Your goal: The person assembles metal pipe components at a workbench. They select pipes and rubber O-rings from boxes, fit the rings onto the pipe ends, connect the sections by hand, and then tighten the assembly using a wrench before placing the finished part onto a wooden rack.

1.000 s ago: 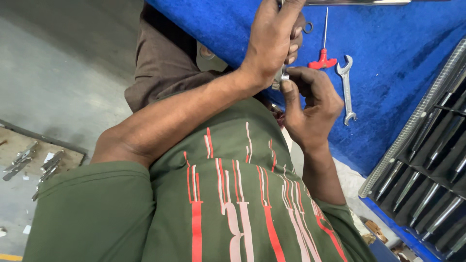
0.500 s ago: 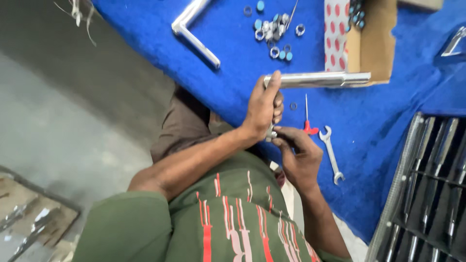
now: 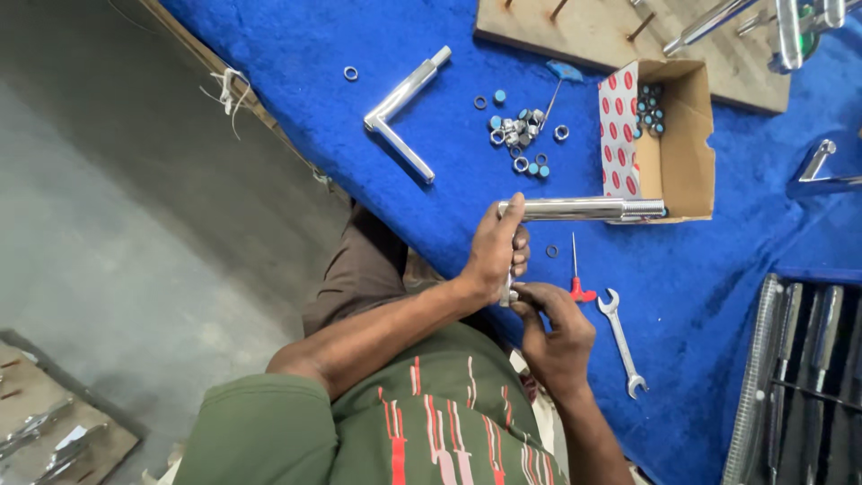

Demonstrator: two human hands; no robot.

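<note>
My left hand [image 3: 496, 250] grips the bend of an L-shaped chrome pipe [image 3: 588, 209]. Its long leg points right over the blue cloth table [image 3: 718, 260]. The short leg runs down toward me. My right hand [image 3: 555, 337] pinches the lower end of that short leg with its fingertips. What sits between those fingers is hidden. A red-handled screwdriver [image 3: 576, 280] and a small spanner [image 3: 623, 341] lie just right of my hands. A loose metal ring [image 3: 552, 251] rests under the pipe.
A second L-shaped chrome pipe [image 3: 400, 115] lies farther out. Beside it is a heap of nuts and blue caps [image 3: 519, 135]. There is also an open cardboard box [image 3: 680, 157], a wooden peg board [image 3: 584, 31] and a rack of chrome parts [image 3: 799, 377]. Concrete floor lies left.
The view has lifted and pulled back, so much more of the table shows. Both hands stay on the chrome pipe in the same grip.
</note>
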